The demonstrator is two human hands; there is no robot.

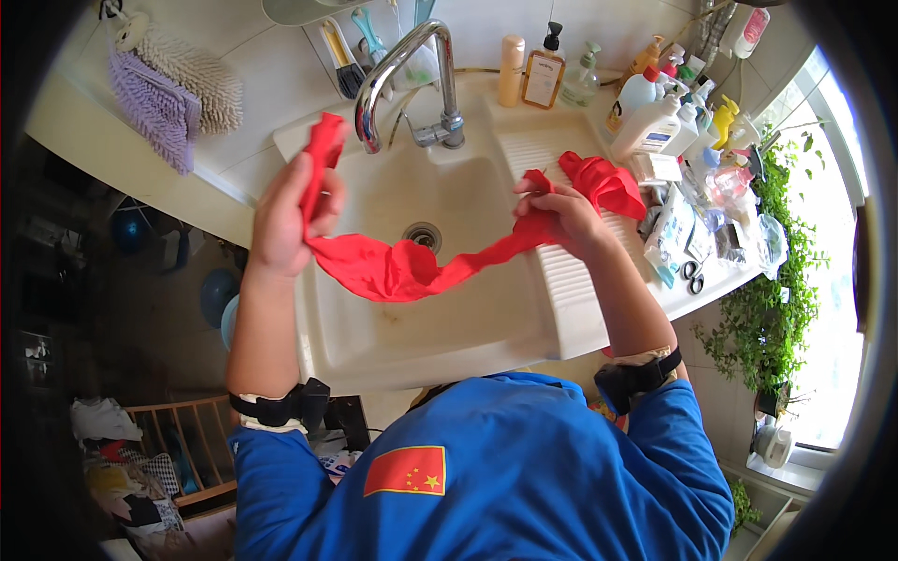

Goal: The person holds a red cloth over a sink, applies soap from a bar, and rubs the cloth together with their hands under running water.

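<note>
Head view shows a red cloth (402, 266), thin and crumpled, stretched over the basin of a white sink (468, 327). Its middle sags in loose folds near the drain (423, 234). The left hand (285, 220) is closed around one end, with a strip of fabric sticking up above the fingers. The right hand (561, 215) is clenched on the other end, where a bunched lump spills onto the ribbed washboard (571, 290).
</note>
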